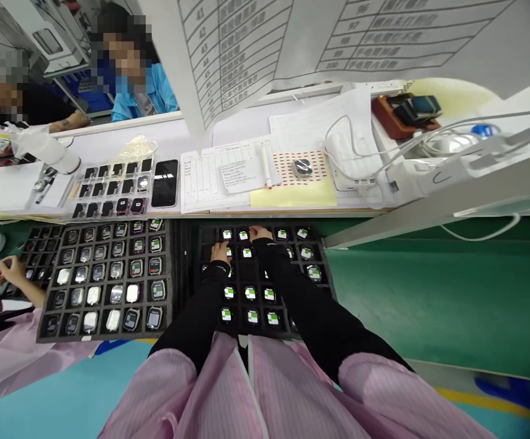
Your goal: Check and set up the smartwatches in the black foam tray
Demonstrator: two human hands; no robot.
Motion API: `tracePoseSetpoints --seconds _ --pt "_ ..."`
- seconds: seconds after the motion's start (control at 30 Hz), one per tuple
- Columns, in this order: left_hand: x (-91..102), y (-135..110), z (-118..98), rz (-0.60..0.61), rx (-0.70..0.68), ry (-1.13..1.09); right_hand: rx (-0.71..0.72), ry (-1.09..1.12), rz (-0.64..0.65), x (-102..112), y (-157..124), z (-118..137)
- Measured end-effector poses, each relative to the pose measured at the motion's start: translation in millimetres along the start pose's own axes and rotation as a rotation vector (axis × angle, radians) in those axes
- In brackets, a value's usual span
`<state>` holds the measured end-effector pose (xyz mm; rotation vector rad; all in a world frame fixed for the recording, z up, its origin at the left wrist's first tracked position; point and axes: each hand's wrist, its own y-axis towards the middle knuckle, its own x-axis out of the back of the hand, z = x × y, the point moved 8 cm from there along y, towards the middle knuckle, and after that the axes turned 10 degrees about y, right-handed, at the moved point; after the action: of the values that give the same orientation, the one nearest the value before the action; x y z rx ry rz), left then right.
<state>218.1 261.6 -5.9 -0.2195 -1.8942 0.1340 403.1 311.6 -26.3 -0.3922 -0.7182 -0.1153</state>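
Note:
A black compartment tray (320,262) lies on the green belt in front of me, holding several smartwatch bodies with lit green-and-white screens (251,316). Both my arms, in black sleeves, reach over it. My left hand (220,251) rests on the tray's upper left cells, fingers curled down on a watch. My right hand (259,233) reaches the top row, fingers bent onto a watch there. What each set of fingers holds is too small to make out.
A second black tray (45,323) with several watches lies to the left. A co-worker's hands (0,277) work at a third tray at far left. Behind are a white shelf (123,137) with a phone (165,183), papers, cables and two seated people.

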Motion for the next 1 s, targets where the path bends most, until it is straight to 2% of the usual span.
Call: tracePoseSetpoints --seconds 0.1,0.23,0.3,0.43,0.5,0.6,0.73,0.8,0.9,1.0 --pt "2.0 -12 -1 -0.027 0.0 -0.039 0.085 -0.037 -0.054 2 -23 2" --pt "15.0 -45 5 -0.16 0.046 -0.148 0.314 -0.059 -0.026 -10 -57 14" --pt "19.2 -68 6 -0.198 0.03 -0.221 0.394 -0.072 -0.016 -15 -67 15" --pt "19.2 -126 4 -0.168 -0.114 -0.366 0.494 -0.134 -0.036 -21 -70 15" --pt "19.4 -155 12 -0.162 -0.15 -0.421 0.53 -0.18 -0.041 -25 -68 15" --pt "17.8 -191 41 -0.157 -0.08 -0.447 0.535 -0.221 -0.028 -30 -64 14" --pt "10.1 -225 92 -0.133 0.088 -0.415 0.561 -0.203 -0.064 -27 -66 19" --pt "1.3 -237 116 -0.098 0.18 -0.387 0.587 -0.175 -0.083 -25 -68 25" --pt "-19.5 -249 149 -0.025 0.362 -0.342 0.617 -0.15 -0.043 -32 -70 36" --pt "-35.4 -252 165 -0.011 0.414 -0.16 0.637 -0.146 0.015 -46 -69 46"
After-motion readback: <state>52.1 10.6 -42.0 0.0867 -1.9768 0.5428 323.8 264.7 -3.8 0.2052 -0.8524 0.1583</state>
